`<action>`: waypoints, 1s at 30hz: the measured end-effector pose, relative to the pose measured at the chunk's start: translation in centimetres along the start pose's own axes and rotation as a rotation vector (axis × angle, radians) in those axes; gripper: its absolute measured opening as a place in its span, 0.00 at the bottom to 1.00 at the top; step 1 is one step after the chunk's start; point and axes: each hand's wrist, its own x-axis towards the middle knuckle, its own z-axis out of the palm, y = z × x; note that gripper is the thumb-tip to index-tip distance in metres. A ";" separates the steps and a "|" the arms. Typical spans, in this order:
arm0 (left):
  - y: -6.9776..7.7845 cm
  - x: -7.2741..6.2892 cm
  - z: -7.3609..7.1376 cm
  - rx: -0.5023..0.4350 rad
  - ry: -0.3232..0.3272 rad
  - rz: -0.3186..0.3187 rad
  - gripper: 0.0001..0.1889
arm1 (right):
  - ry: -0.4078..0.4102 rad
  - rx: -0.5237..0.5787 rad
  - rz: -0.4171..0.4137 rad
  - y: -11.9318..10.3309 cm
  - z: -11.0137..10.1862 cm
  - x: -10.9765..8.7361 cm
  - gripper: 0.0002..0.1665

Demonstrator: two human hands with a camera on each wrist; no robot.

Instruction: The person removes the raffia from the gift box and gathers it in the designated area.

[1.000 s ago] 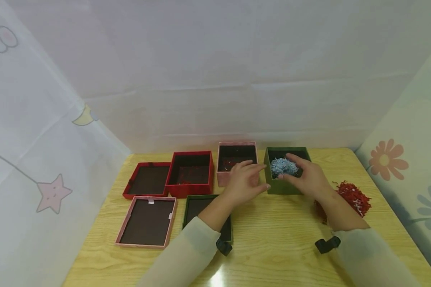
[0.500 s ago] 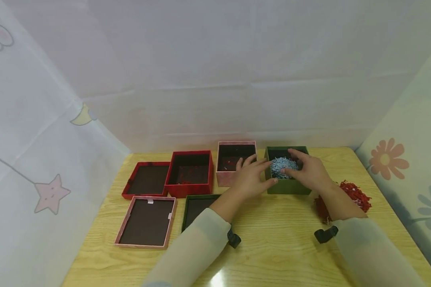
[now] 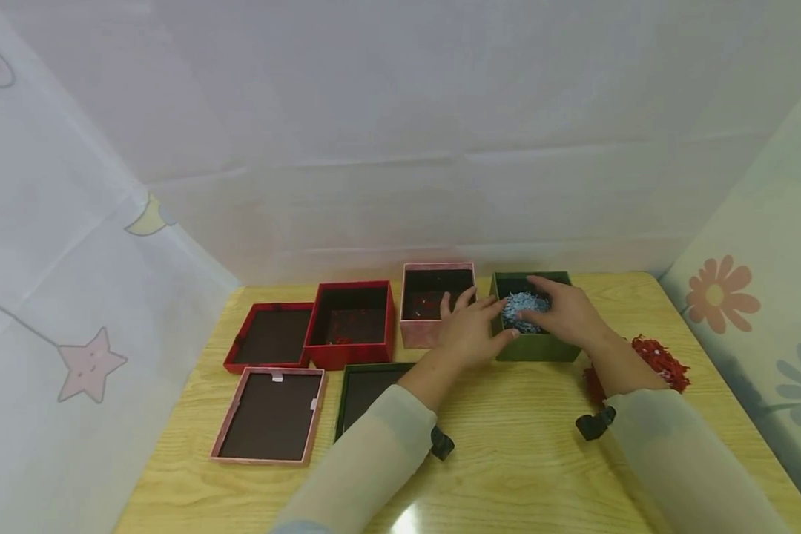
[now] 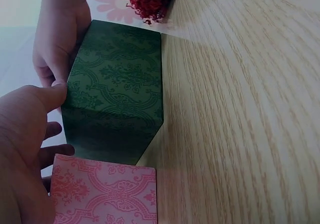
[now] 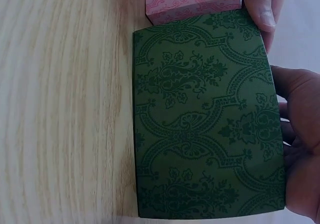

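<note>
A green patterned box [image 3: 537, 347] stands on the wooden table with a wad of blue shredded paper [image 3: 522, 304] inside it. My right hand [image 3: 564, 315] lies over the box top, fingers pressing on the blue paper. My left hand [image 3: 470, 326] rests against the box's left front corner with fingers spread and its thumb on the rim. In the left wrist view the box [image 4: 117, 94] sits between my left hand [image 4: 25, 134] and my right hand [image 4: 55, 34]. The right wrist view shows the box's wall [image 5: 205, 124] with my right hand [image 5: 300, 149] behind the rim.
A pink box [image 3: 419, 334] touches the green box's left side. Further left stand a red box [image 3: 350, 352] and a red lid [image 3: 230, 356]. In front lie a pink lid [image 3: 267, 457] and a dark green lid [image 3: 367, 389]. Red shredded paper [image 3: 661, 363] is piled at the right.
My right hand has lowered the blue paper deeper into the green box. My left hand moved right, from beside the pink box to the green box's corner.
</note>
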 end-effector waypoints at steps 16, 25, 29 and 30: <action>0.4 -0.2 0.4 0.038 -0.027 -0.057 0.38 | -0.137 -0.089 0.021 -0.4 0.7 1.8 0.46; 0.7 -0.1 0.2 0.034 -0.034 -0.063 0.38 | -0.176 -0.129 0.003 0.3 1.1 2.7 0.44; 0.8 0.0 0.3 0.035 -0.036 -0.065 0.39 | -0.194 -0.110 -0.007 0.2 1.2 3.0 0.40; 0.8 0.0 0.3 0.031 -0.036 -0.066 0.39 | -0.196 -0.107 -0.011 0.3 1.4 3.0 0.39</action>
